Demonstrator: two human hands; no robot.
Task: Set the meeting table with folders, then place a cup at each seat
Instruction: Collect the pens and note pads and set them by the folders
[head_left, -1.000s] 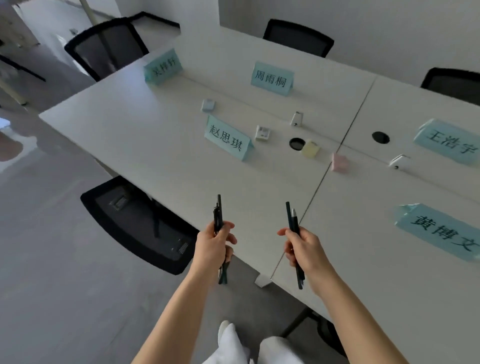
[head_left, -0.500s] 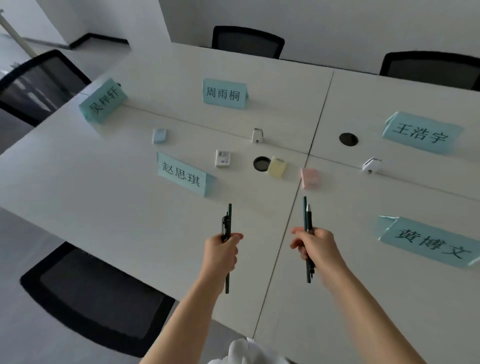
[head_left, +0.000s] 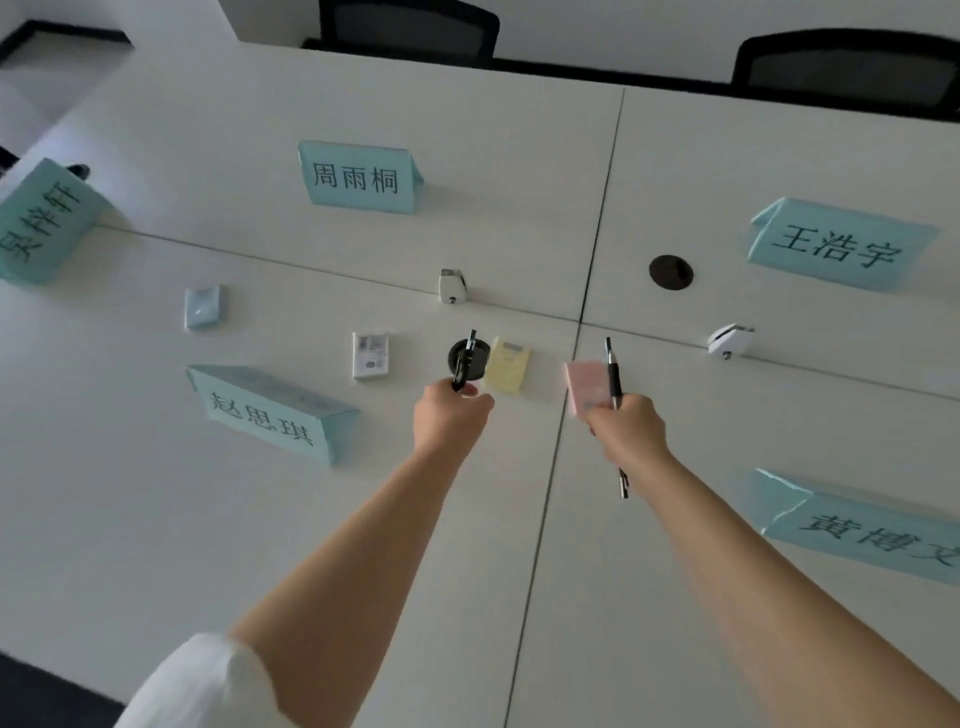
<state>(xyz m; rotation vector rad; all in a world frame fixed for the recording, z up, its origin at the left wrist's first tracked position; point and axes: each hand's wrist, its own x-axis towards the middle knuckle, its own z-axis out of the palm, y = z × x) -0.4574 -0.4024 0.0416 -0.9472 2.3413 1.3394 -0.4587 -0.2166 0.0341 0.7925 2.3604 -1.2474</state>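
Five pale-green name cards stand on the white table (head_left: 260, 519): one at the far left (head_left: 44, 223), one far centre (head_left: 358, 176), one far right (head_left: 836, 244), one near left (head_left: 270, 410) and one near right (head_left: 862, 525). Between them lie a blue pad (head_left: 202, 306), a white pad (head_left: 370, 355), a yellow pad (head_left: 508, 364) and a pink pad (head_left: 584, 384). Two white clips (head_left: 452, 285) (head_left: 730, 340) sit along the table seam. One round cable hole (head_left: 670, 272) shows on the right half; another (head_left: 485, 353) lies partly behind the left pen. Two black chairs (head_left: 410, 31) (head_left: 852, 67) stand at the far side.

The left hand (head_left: 449, 415) is clenched around a black pen (head_left: 465, 361), whose tip points away over the hole. The right hand (head_left: 628, 428) grasps another dark pen (head_left: 614, 371), upright, partly covering the pink pad; the pen's lower end sticks out below the wrist. No folders or cups show on the table.
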